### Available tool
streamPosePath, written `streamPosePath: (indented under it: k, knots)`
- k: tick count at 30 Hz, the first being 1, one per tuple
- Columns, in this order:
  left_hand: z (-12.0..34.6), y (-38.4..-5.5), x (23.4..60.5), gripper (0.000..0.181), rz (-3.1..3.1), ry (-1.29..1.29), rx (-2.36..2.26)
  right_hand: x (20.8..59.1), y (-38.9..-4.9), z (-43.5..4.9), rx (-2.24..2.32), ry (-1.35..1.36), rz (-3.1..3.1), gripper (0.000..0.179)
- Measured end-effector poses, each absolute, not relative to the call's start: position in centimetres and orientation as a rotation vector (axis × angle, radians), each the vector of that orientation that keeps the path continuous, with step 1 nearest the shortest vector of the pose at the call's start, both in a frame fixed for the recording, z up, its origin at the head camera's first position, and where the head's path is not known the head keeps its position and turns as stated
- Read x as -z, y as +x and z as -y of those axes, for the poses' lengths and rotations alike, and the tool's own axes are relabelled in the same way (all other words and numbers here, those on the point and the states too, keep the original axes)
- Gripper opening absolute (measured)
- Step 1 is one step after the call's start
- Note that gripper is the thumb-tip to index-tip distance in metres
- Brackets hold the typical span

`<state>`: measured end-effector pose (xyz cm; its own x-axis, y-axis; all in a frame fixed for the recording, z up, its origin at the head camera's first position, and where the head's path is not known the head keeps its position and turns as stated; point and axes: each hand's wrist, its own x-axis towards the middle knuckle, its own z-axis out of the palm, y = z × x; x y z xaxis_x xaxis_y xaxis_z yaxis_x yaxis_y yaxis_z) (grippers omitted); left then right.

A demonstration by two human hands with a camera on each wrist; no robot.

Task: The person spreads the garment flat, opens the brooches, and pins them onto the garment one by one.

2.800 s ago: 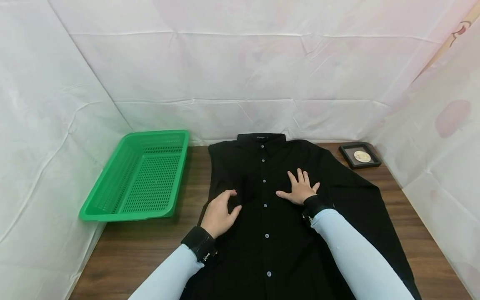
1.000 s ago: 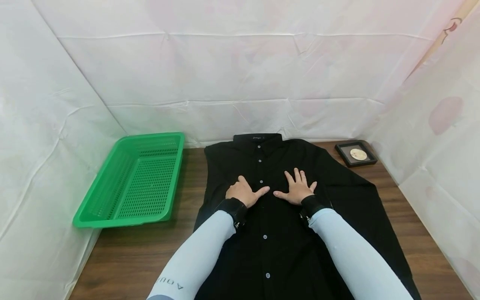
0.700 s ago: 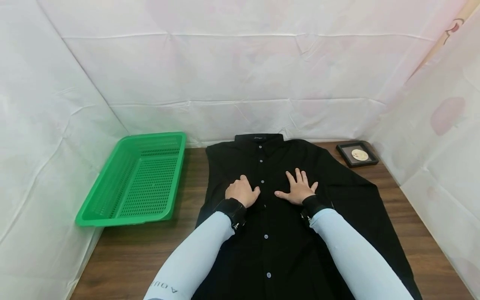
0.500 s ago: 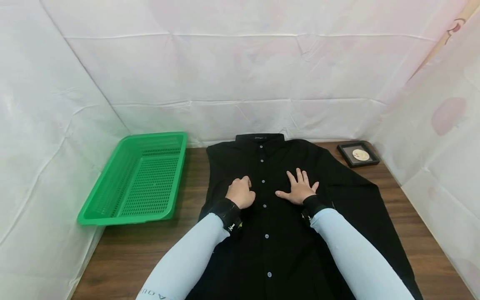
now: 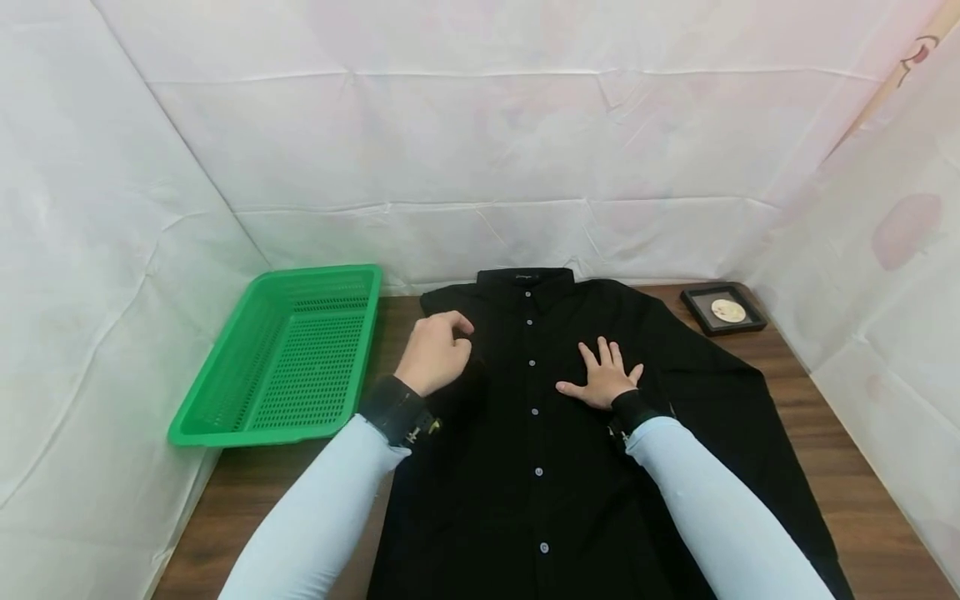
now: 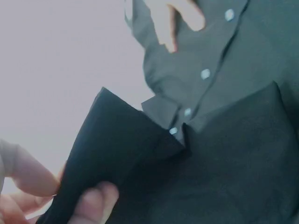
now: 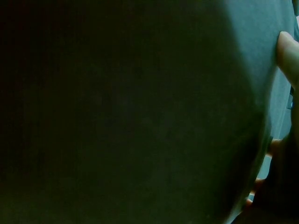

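Note:
A black button-up shirt (image 5: 487, 517) lies face up on the wooden table, collar at the far side, buttons down its middle. Above its left chest, near the left shoulder, is my left hand (image 5: 433, 354). The left wrist view shows that hand's thumb and fingers (image 6: 96, 203) pinching a raised, folded edge of black cloth (image 6: 112, 140), which looks like sleeve or cuff fabric. My right hand (image 5: 603, 379) rests flat on the right chest with fingers spread. Dark cloth fills most of the right wrist view, where the thumb (image 7: 287, 53) shows at the right edge.
A green perforated plastic basket (image 5: 273, 437) stands at the back left. At the back right sits a small black frame (image 5: 701, 321) with a round cream disc (image 5: 727, 311). White sheets (image 5: 480, 142) enclose the table (image 5: 225, 517) on the back and both sides.
My left hand has moved from beside the button row out to the left and toward the shoulder, with black cloth between its fingers. The right hand stays in place on the shirt.

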<state>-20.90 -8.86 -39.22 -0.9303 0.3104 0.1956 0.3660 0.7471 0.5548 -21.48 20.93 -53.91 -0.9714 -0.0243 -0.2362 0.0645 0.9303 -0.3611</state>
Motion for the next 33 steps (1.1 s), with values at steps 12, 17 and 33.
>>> streamPosePath:
  k: [12,17,33]
  knots:
    - [10.1,-20.8,34.3,0.048,2.806,-0.852,0.748,51.5,-21.8,-21.5,0.476,-0.036,-2.864,0.091]
    - [10.7,-21.1,33.6,0.028,2.659,-0.881,0.642,49.6,-21.5,-19.8,0.516,-0.245,-2.931,0.072]
    - [17.0,-22.8,26.8,0.018,2.498,-0.578,-0.005,46.6,-15.9,-12.0,0.644,-0.894,-2.607,0.043]
